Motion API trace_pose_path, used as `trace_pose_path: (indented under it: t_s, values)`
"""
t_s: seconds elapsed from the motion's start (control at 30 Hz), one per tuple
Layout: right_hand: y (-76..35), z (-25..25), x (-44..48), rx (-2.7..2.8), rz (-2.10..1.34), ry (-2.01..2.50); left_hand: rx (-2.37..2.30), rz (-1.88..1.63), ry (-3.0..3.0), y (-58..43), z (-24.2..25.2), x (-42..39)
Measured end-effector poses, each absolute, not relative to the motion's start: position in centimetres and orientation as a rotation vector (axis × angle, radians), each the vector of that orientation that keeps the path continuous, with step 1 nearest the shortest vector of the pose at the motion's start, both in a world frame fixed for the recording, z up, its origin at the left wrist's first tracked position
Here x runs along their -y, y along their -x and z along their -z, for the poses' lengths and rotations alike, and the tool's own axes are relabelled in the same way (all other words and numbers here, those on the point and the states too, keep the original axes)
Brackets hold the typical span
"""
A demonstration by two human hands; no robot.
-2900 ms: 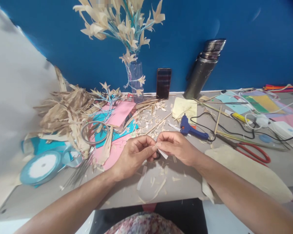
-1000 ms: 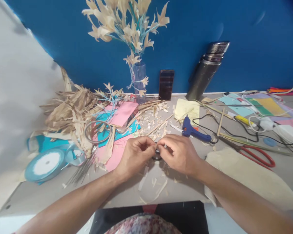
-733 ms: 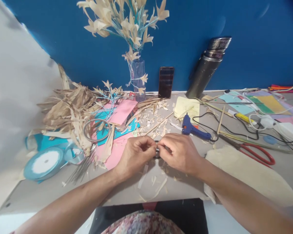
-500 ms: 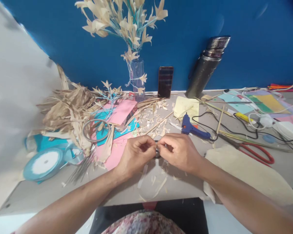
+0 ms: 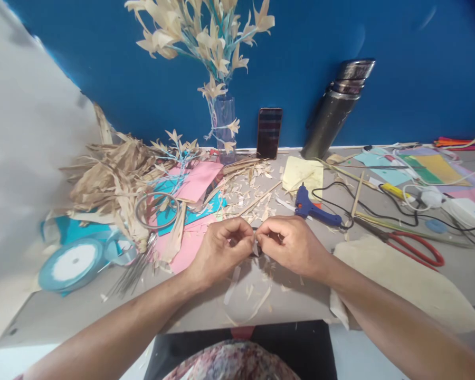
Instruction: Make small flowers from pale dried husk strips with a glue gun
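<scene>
My left hand [image 5: 231, 245] and my right hand [image 5: 288, 244] meet over the middle of the table, thumbs and forefingers pinched fingertip to fingertip. A small pale piece [image 5: 256, 248] shows between the fingertips, too small and covered to name. Something dark sits just behind it, mostly hidden by my fingers. Close beyond my right hand lies a blue glue gun [image 5: 314, 208] with its black cord. Pink sheets [image 5: 190, 245] lie left of my left hand. Thin pale shavings [image 5: 261, 298] are scattered under and beyond both hands.
Dried husks [image 5: 106, 182], a light blue ribbon spool [image 5: 71, 263] and thin wires [image 5: 130, 274] lie left. At the back stand a vase [image 5: 225, 124] with husk flowers, a phone [image 5: 269, 132] and a flask [image 5: 336, 113]. Red-handled scissors [image 5: 417, 248] and a cream husk sheet [image 5: 404, 287] lie right.
My fingertips have shifted slightly, and a pale bit now shows between them where the dark thing showed before. Both hands stay in the same place.
</scene>
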State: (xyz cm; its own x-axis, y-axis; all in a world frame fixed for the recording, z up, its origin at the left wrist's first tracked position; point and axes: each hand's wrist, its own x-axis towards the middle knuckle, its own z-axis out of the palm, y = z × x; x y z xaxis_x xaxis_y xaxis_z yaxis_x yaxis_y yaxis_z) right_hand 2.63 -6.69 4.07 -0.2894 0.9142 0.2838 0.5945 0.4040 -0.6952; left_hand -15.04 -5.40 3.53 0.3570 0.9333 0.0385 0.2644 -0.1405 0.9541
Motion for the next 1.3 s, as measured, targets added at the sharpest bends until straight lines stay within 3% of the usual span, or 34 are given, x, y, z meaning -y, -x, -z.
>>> trace_pose_path:
  t_s: [0.57,0.9,1.1,1.3]
  values:
    - [-2.66,-3.84,6.60,1.921,-0.583,1.219,-0.992,-0.863,-1.618,15.06,-3.12,5.56]
    - [-2.28,-3.41,6.98,1.960,-0.303,1.166,-1.010,-0.845,-1.358,15.00,-3.61,5.32]
    - [-2.28,-3.53,7.04,2.027,-0.210,1.196,-1.069,-0.847,-1.478,14.94,-3.55,5.56]
    - [-2.42,-3.52,7.03,2.031,-0.267,1.212,-1.093,-0.921,-1.954,15.25,-2.98,5.67]
